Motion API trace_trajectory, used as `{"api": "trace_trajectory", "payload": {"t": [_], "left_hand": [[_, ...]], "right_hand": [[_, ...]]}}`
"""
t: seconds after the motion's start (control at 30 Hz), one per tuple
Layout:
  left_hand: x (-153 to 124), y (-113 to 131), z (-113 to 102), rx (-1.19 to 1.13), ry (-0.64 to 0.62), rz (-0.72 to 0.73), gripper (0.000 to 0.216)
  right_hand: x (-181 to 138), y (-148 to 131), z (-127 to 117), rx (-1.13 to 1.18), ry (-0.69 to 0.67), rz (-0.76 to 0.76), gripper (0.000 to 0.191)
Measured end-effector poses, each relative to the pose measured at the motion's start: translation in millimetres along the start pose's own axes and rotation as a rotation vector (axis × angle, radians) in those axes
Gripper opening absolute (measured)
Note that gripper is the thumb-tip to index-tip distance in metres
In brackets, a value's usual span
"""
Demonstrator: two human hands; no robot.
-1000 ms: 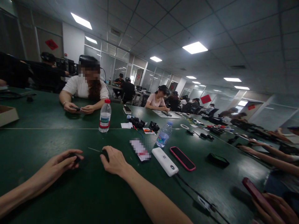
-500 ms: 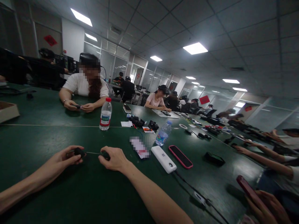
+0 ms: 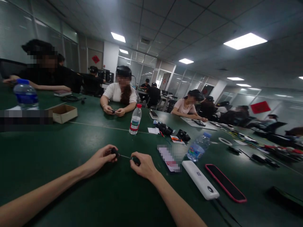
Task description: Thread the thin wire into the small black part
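Black little piece point(image 3: 115, 152), pinched by closed fingers of the left hand point(image 3: 100, 157) in front of the red-capped bottle point(image 3: 135, 119) on the table point(image 3: 71, 148), is now joined by a thin wire point(image 3: 125, 156) to the bit point(image 3: 136, 160) gripped by the right hand point(image 3: 144, 164).

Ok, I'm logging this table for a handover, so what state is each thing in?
Left hand, pinching a black part.
Right hand, pinching a thin tool, tip reaching the black part.
Red-capped bottle, upright, cap on.
Near blue-capped bottle, cap on.
Cardboard box, open.
Phone, face up, screen dark.
Power bank, lying flat, cable plugged in.
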State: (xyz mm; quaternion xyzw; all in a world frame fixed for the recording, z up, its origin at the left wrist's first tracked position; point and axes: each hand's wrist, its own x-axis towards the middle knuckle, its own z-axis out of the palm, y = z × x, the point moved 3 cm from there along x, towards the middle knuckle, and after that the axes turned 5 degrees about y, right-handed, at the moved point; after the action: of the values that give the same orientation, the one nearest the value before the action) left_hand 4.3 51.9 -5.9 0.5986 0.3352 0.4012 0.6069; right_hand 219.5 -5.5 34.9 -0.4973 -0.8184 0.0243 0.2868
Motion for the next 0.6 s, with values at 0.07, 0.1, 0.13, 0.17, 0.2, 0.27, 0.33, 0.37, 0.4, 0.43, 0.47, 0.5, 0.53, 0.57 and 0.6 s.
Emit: {"api": "trace_trajectory", "payload": {"t": [0.07,0.1,0.13,0.17,0.2,0.27,0.33,0.37,0.4,0.43,0.47,0.5,0.53,0.57,0.6], "left_hand": [[0,1,0,-0.014,-0.007,0.011,0.033],[-1,2,1,-0.025,-0.013,0.013,0.033],[-1,3,1,-0.037,-0.019,0.014,0.033],[-1,4,2,-0.048,-0.026,0.013,0.033],[-2,5,2,-0.055,-0.034,0.012,0.033],[-1,6,2,-0.059,-0.048,0.012,0.033],[-1,7,2,-0.051,-0.061,0.017,0.033],[-2,8,2,-0.045,-0.067,0.018,0.032],[-2,9,2,-0.039,-0.074,0.018,0.031],[-3,10,2,-0.032,-0.081,0.016,0.030],[-3,11,3,-0.023,-0.087,0.013,0.030],[-4,13,3,-0.016,-0.090,0.011,0.029],[-5,15,3,-0.010,-0.088,0.011,0.029],[-5,17,4,-0.003,-0.087,0.012,0.028],[-6,18,4,0.005,-0.086,0.014,0.028]], "right_hand": [[0,1,0,0.002,-0.002,-0.010,0.015],[0,1,0,0.000,-0.003,-0.015,0.015],[0,2,1,-0.002,-0.003,-0.018,0.015],[0,2,1,-0.005,-0.002,-0.020,0.015],[1,2,1,-0.007,-0.002,-0.022,0.016],[1,3,2,-0.012,-0.006,-0.026,0.016],[1,3,2,-0.015,-0.013,-0.032,0.017],[1,3,3,-0.018,-0.015,-0.035,0.017],[2,3,2,-0.020,-0.018,-0.037,0.017],[2,3,2,-0.023,-0.021,-0.041,0.018],[2,3,2,-0.027,-0.025,-0.046,0.018],[2,2,2,-0.033,-0.029,-0.053,0.018],[1,2,1,-0.043,-0.033,-0.061,0.018],[1,1,1,-0.057,-0.035,-0.070,0.019],[1,1,1,-0.078,-0.032,-0.080,0.019]]}}
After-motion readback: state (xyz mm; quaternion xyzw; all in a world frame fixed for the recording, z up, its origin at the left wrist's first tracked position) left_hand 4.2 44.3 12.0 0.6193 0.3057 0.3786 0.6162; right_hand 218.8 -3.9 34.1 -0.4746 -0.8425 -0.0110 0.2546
